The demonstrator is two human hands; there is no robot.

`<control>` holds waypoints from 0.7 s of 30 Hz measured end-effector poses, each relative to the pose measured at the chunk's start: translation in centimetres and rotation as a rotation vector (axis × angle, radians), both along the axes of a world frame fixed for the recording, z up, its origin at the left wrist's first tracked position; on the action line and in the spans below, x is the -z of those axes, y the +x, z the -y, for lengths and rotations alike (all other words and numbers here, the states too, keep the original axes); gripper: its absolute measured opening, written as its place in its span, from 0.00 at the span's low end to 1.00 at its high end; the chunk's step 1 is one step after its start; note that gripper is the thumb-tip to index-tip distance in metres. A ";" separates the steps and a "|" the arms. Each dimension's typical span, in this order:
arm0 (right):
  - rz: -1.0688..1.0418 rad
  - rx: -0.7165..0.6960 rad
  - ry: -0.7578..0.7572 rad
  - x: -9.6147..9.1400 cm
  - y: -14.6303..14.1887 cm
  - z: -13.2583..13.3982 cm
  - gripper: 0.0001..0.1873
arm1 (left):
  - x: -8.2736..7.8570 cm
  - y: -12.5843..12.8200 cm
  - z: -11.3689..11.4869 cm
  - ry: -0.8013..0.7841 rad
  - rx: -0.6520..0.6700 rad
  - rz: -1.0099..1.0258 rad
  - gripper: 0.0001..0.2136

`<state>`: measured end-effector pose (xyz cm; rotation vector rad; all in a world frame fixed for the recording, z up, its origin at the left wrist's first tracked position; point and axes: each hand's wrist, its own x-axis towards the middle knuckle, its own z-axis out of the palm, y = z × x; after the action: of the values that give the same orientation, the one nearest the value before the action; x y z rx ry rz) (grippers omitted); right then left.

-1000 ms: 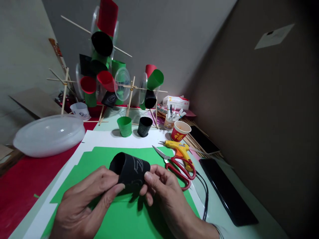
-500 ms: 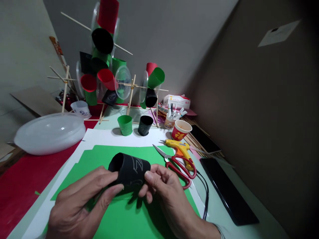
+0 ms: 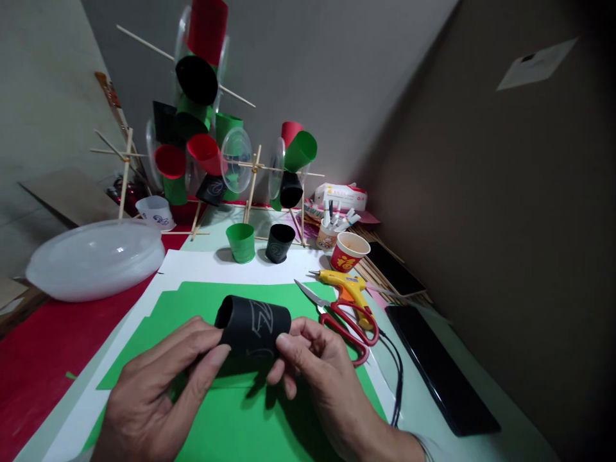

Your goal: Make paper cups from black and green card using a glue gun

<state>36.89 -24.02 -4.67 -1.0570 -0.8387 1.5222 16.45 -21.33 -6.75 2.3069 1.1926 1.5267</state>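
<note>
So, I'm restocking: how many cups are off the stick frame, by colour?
Black paper cups: 2, the held black paper cup between left hand and right hand, and the standing black paper cup
Green paper cup: 1
Red printed paper cup: 1
Clear plastic cup: 1
Small filled printed cup: 1
Total: 6

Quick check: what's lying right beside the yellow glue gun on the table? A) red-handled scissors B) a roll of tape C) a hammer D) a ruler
A: the red-handled scissors lie right against the yellow glue gun, by the right edge of the green paper sheet.
</note>
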 end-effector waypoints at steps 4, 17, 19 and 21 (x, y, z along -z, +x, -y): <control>0.011 -0.009 0.008 0.1 0.0 -0.1 0.25 | -0.1 0.0 -0.1 -0.049 0.001 0.041 0.05; 0.017 -0.037 -0.003 0.0 0.0 -0.2 0.26 | 1.1 -0.5 0.2 -0.308 0.008 0.245 0.04; 0.023 -0.045 -0.005 0.1 0.0 -0.3 0.26 | 0.8 -0.5 -0.1 -0.430 -0.056 0.302 0.07; 0.039 -0.047 -0.013 0.3 0.0 -0.4 0.27 | 0.0 -0.2 -0.5 -0.584 -0.091 0.351 0.12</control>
<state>36.89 -23.66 -4.92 -1.0862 -0.8869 1.5526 16.29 -20.78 -6.76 1.5638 1.4152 1.3037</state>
